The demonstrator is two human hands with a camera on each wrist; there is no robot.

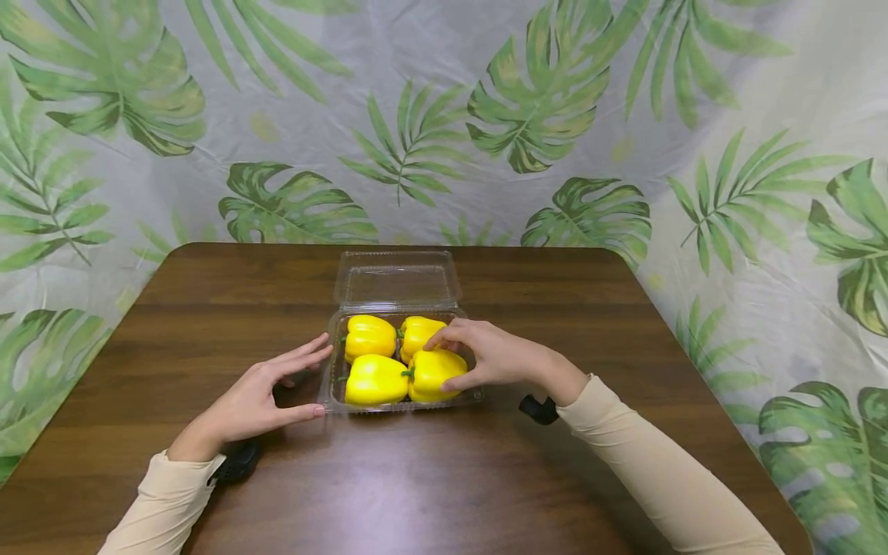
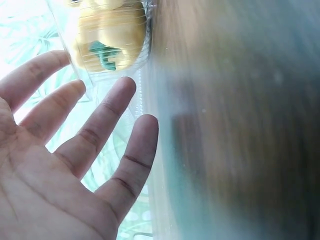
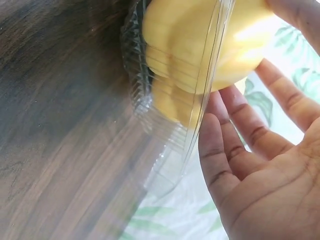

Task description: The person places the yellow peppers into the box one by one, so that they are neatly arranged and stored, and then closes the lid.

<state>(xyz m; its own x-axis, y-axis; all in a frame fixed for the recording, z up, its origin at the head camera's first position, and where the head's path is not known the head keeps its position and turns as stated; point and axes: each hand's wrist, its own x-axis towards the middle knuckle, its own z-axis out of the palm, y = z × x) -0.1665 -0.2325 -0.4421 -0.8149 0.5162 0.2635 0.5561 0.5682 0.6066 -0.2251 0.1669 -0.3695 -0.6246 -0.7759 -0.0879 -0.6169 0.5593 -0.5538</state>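
Left hand [image 1: 258,398] lay spread, fingers straight, thumb tip at the clamshell tray's [image 1: 331,401] near-left corner. Right hand [image 1: 486,356] curled over the near-right pepper [image 1: 432,375]. Four yellow peppers sat packed; lid [image 1: 397,277] stood open behind, closing likely remained.

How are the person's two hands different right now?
The right hand reaches into the clear container and curls over the front right pepper; the left hand stays outside, at the container's left edge. The right hand's fingers bend round a pepper, while the left hand's fingers are straight and spread, holding nothing. Both come from beige sleeves and hover over the same wooden table.
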